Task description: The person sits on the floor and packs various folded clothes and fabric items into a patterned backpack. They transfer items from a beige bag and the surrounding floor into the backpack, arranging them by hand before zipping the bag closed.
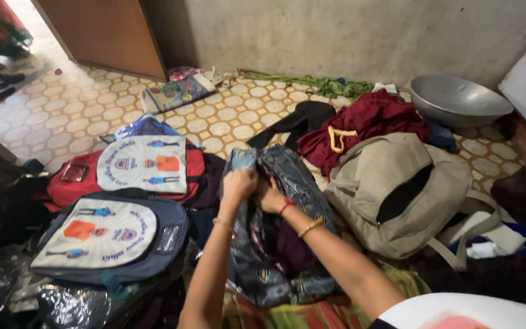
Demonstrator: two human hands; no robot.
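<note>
Grey-blue patterned fabric, seemingly a soft bag [275, 244], lies on the floor in the middle of the view, and both of the person's hands meet at its upper part. The left hand [239, 184] is curled closed, its fingers [245, 178] bunched on a fold of the fabric; the right hand [271, 198] sits touching it on the right, its fingers tucked down into the cloth and hidden, so it seems to grip the same fabric but exactly what it pinches cannot be made out. A red band and a gold bangle circle the right wrist, and a thin bangle circles the left. Just left of the fingers lies a red backpack [80, 180] with a white printed flap, and below it, nearer the person, a blue-grey backpack [108, 237] with a similar flap. Just right of the fingers sits a beige bag [397, 195], its top gaping open on a dark inside that cannot be seen into. Beyond the fingers, farther from the person, lie a dark red garment [372, 119] and a black cloth [302, 119], and well beyond those a metal basin [458, 100] stands by the wall with some green stalks [330, 85] near it. The floor [80, 109] is tiled in a yellow and white pattern. Dark shiny plastic fills the lower left corner, hard to identify, and the person's white garment is cut off at the bottom edge.
</note>
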